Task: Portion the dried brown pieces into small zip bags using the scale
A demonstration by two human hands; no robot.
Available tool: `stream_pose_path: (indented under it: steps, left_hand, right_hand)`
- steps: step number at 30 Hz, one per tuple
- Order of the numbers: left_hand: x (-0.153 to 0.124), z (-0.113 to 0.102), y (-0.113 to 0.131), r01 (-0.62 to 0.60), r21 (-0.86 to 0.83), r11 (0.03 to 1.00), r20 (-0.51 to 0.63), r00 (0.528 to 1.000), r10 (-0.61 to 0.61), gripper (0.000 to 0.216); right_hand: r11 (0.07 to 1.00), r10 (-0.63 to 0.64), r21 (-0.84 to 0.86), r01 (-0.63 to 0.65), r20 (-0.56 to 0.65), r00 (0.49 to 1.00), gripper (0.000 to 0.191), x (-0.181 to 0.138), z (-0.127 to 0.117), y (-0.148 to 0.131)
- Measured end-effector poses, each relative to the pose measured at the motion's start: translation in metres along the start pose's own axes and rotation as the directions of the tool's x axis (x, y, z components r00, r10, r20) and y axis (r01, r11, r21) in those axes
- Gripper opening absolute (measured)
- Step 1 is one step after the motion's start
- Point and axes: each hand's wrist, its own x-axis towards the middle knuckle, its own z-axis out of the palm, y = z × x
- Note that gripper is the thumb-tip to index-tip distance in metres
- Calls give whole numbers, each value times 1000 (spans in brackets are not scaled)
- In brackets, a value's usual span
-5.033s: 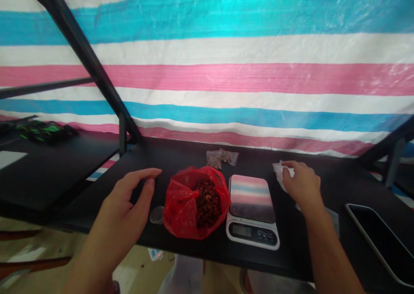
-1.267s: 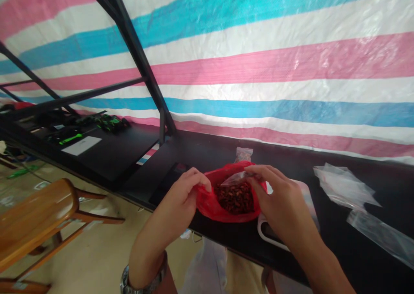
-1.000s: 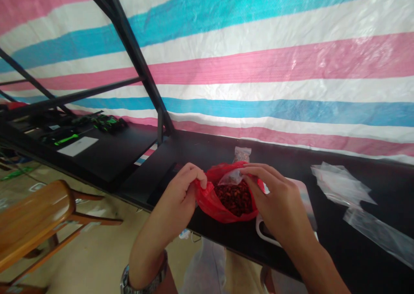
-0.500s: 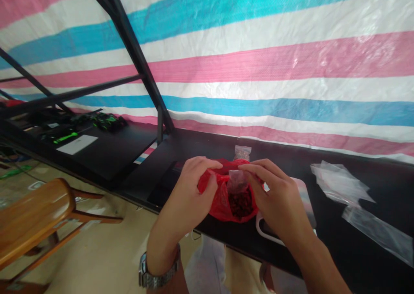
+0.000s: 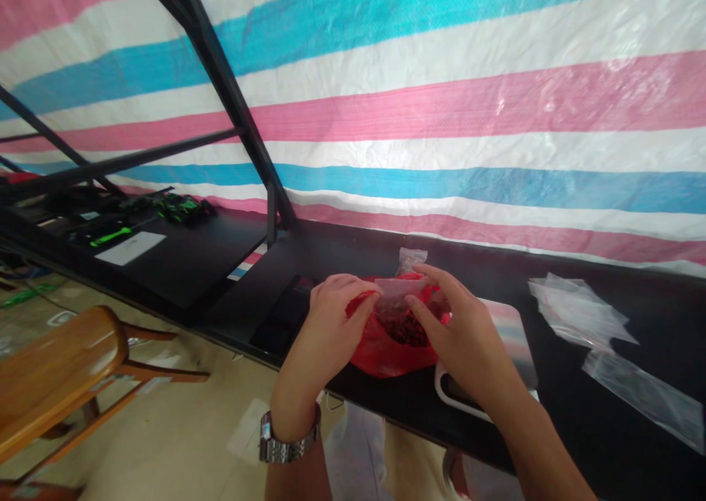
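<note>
A small clear plastic bag (image 5: 393, 295) with a little dark content stretches between my hands, above an open red plastic bag (image 5: 386, 357). Inside the red bag lie many small dark reddish-brown pieces (image 5: 407, 329). With thumb and forefinger, my left hand (image 5: 337, 317) pinches the clear bag's left corner. On the other side, my right hand (image 5: 460, 321) has its thumb on the front of the clear bag and its forefinger behind the upper edge. Just behind the red bag, a filled small clear bag (image 5: 411, 259) lies on the black table (image 5: 342, 247).
A white-edged device with a shiny flat top (image 5: 510, 339) sits beside my right hand. Empty clear bags (image 5: 579, 306) lie to the right, a dark flat panel (image 5: 284, 313) to the left. A black metal frame (image 5: 220, 74) rises at left, above a wooden stool (image 5: 66, 368).
The small clear bag has turned from hanging upright to lying spread sideways between both hands. My left hand now pinches its corner, and my right thumb and forefinger have spread farther apart.
</note>
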Motion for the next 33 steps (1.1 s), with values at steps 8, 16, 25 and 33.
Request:
stream_pose_path:
  steps: [8,16,25,33]
  left_hand:
    - [1,7,9,-14,58,998,-5,1000,14,20]
    - [3,9,16,50,125,991,8,999,-52,23]
    - [2,3,14,100,145,984,-17,995,-98,20]
    - [3,3,18,126,134,983,22,991,-130,19]
  right_hand:
    - [998,32,48,-33,23,999,18,1,4,4]
    - [998,18,65,-19,12,1000,18,0,12,2]
    - [995,101,-12,-101,97,990,18,-1,8,3]
    - [994,97,-69,-87,152,984,21,-3,10,5]
